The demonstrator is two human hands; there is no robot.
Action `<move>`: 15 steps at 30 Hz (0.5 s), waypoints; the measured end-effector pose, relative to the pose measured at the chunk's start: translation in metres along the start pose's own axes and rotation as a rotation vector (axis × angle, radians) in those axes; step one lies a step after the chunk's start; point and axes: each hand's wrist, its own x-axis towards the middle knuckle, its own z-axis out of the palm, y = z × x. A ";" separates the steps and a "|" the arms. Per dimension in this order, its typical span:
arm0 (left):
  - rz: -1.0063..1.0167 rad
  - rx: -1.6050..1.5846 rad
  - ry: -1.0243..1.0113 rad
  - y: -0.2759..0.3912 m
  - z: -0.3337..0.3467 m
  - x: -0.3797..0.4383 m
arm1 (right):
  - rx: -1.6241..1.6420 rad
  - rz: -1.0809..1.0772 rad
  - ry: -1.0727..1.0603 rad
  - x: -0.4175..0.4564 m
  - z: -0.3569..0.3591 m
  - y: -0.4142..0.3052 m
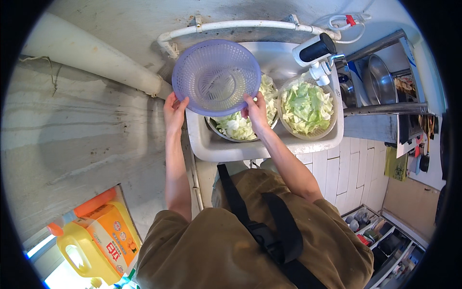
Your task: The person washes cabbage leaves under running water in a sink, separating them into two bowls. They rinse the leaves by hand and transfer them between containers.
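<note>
Both my hands grip the rim of a purple plastic colander (216,77), tilted so that its perforated inside faces me. My left hand (175,112) pinches the lower left rim, and my right hand (255,110) has the lower right rim. Nothing is visible inside the colander apart from its slotted base. Under it, partly hidden, a metal bowl (242,140) full of torn lettuce leaves (236,126) sits in the white sink (231,154). To the right stands a pale plastic colander (338,119) heaped with green lettuce (306,106).
A faucet with a black-and-white body (314,50) overhangs the sink's right side. White pipes (245,24) run along the back wall. Metal basins (380,79) stand on the right shelf. A yellow detergent jug (99,242) is at lower left, and a drawer-like rack (384,238) at lower right.
</note>
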 end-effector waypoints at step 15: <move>0.111 0.092 0.338 0.006 -0.042 0.017 | -0.244 0.301 -0.620 -0.003 0.017 0.009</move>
